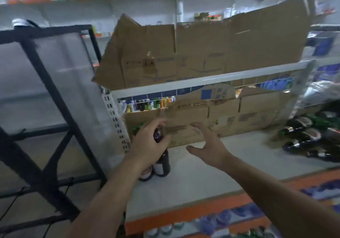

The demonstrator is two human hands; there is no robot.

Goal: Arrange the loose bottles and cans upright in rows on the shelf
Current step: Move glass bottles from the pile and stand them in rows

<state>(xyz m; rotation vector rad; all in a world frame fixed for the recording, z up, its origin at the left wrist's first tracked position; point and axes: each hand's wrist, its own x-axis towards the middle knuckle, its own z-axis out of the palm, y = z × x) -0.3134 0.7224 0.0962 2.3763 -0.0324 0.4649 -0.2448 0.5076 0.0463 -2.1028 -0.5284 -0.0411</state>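
Head view: frame blurred, so fine detail is unreliable.

Left hand: fingers and thumb curled round the neck of a dark bottle. The bottle stands upright on the shelf, its base below the hand. The cap is hidden by the fingers.

Second bottle: upright, just under the left wrist, touching or nearly touching the held one on its left side; cannot tell which.

Green bottle: only a small part shows, beyond the left hand's knuckles and near the perforated post.

Right hand: fingers spread wide, thumb out, holding nothing. It sits just right of the left hand and above the shelf surface; contact with the shelf is not visible.

Loose bottles: a heap of dark and green ones lying on their sides, well to the right of the right hand, at the far end of the same shelf.

Cardboard sheet: stands along the back of the shelf, beyond both hands' fingertips. Upper cardboard stands on the level above.

Small bottles: a row seen over the cardboard edge, above the left hand.

Orange edge strip: runs along the shelf front, under the right forearm.

Black frame: leaning, left of the left arm.
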